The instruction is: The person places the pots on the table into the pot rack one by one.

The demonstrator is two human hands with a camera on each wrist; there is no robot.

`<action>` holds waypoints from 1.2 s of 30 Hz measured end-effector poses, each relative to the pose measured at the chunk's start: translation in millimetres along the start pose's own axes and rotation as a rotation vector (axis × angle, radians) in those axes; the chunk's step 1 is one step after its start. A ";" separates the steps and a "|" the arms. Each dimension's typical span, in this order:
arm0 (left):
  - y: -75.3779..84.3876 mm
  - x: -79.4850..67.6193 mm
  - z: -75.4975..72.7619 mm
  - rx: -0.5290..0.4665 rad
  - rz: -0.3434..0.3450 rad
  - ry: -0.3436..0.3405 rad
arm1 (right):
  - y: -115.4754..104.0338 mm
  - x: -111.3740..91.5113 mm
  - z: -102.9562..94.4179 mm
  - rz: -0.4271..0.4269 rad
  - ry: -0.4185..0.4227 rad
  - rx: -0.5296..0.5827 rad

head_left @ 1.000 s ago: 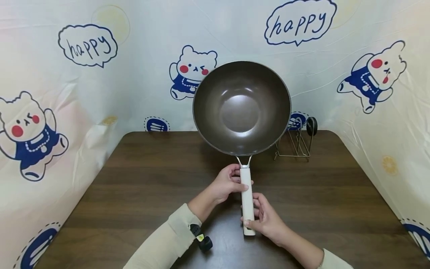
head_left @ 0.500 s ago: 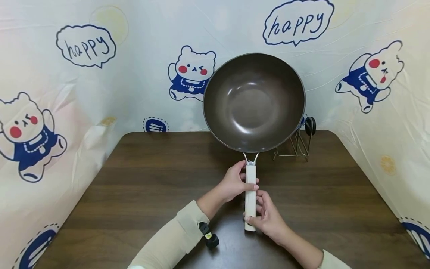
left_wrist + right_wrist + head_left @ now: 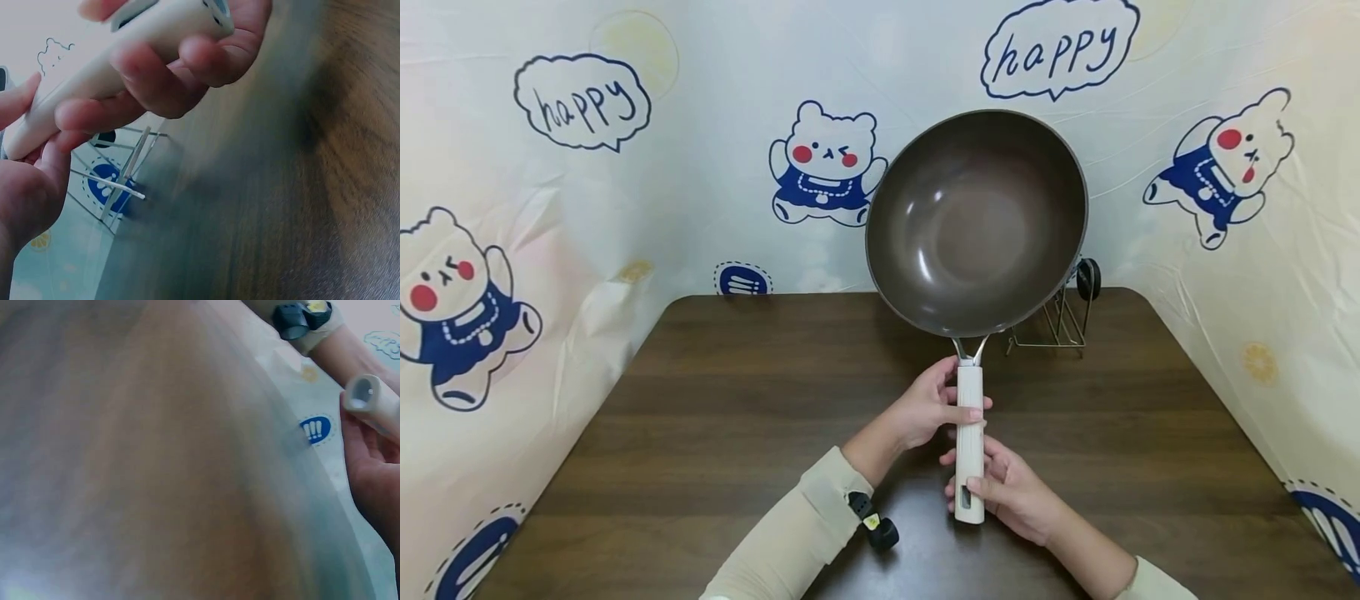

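Observation:
A deep wok-shaped frying pan [image 3: 981,225], dark brown inside, is held up above the table with its inner side facing the head camera. Its cream handle [image 3: 970,450] points down toward the person. My left hand [image 3: 925,408] grips the upper part of the handle, thumb across the front and fingers behind. Lower down, my right hand [image 3: 1011,492] holds the handle near its end, the thumb beside the hanging slot. In the left wrist view several fingers curl under the handle [image 3: 94,75]. The right wrist view shows the handle's hollow end [image 3: 362,392].
A gold wire rack [image 3: 1052,333] stands at the back right of the brown wooden table [image 3: 737,400], partly hidden by the pan. A black round piece [image 3: 1087,279] sits on it. A printed curtain [image 3: 715,167] hangs behind and along both sides.
Both hands have carried the pan to the right and slightly up. It has turned a little, and the slot near the handle's end now shows clearly. The right hand's fingers have loosened somewhat behind the handle.

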State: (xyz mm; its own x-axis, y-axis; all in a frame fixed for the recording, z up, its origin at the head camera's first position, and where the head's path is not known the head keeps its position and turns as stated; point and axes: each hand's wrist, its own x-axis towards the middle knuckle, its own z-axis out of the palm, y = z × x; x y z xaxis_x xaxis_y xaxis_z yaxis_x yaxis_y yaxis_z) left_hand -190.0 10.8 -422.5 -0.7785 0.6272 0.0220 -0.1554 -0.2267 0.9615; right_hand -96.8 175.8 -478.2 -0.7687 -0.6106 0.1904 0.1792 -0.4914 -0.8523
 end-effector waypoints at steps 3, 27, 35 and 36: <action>-0.7 -0.7 -0.1 0.022 -0.009 -0.031 | -1.5 0.8 2.1 0.043 0.018 -0.013; 16.8 15.2 18.3 0.138 0.031 0.114 | -3.8 4.4 14.1 -0.099 0.191 -0.170; 16.3 22.2 27.2 0.139 0.032 0.091 | -6.1 -3.2 10.7 -0.134 0.221 -0.204; 16.0 22.9 28.5 0.138 0.030 0.084 | -6.1 -4.2 10.4 -0.137 0.229 -0.206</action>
State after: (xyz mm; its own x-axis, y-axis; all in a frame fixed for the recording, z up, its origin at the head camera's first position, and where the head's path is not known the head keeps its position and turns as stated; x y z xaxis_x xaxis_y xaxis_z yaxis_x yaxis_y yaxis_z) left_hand -193.0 42.8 -398.8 -0.8308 0.5555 0.0342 -0.0508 -0.1368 0.9893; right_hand -88.2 174.9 -468.7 -0.8993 -0.3806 0.2154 -0.0453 -0.4090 -0.9114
